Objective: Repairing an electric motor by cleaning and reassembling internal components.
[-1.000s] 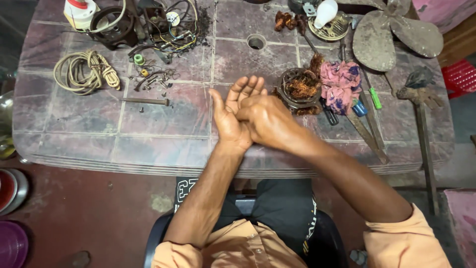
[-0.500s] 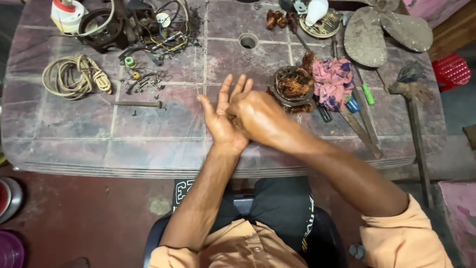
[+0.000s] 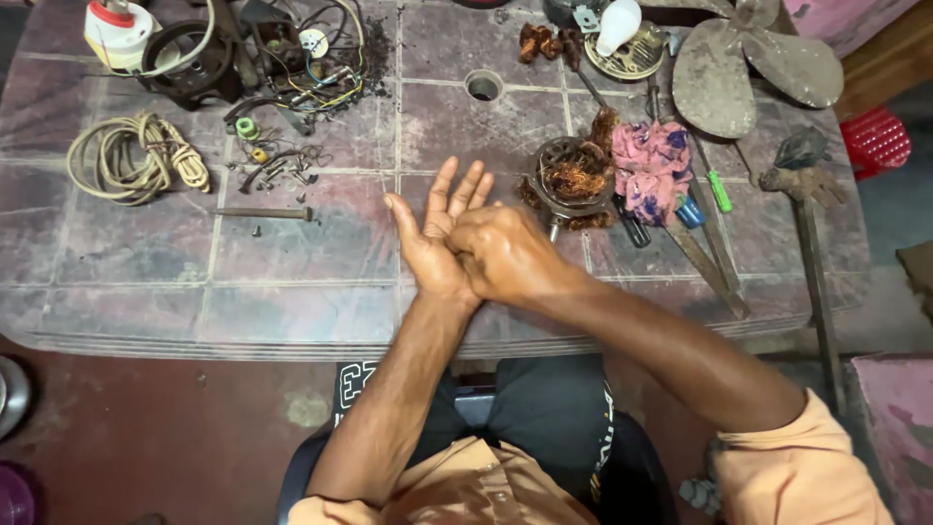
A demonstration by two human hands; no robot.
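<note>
Pressing together over the worn, tiled purplish surface [image 3: 292, 243]: left hand [image 3: 437, 233] spread flat, palm up-ish, fingers [image 3: 457, 190] fanned and pointing away, thumb out to the side. Right hand [image 3: 501, 253] laid across it, curled over the left palm, knuckles up. Nothing visibly gripped in either; whether sth small sits between the palms, can't tell.

Just right of the hands: round metal motor stator w/ frayed copper winding [image 3: 573, 180], resting on the surface, close to the right hand but apart from it. Beside that, crumpled pink-and-purple rag [image 3: 653, 165], partly over screwdrivers w/ blue and green handles [image 3: 705, 199].

Further right, rusty long-handled hammer [image 3: 802, 194] lying near the edge. Top right, grey metal fan blade [image 3: 748, 63]; white bulb [image 3: 619, 24] next to it.

Left side, well apart from the hands: coiled beige rope [image 3: 131, 160], dark steel bolt [image 3: 262, 212] lying flat, scatter of small screws and clips [image 3: 282, 165], tangle of wires on a dark motor housing [image 3: 282, 49].
</note>
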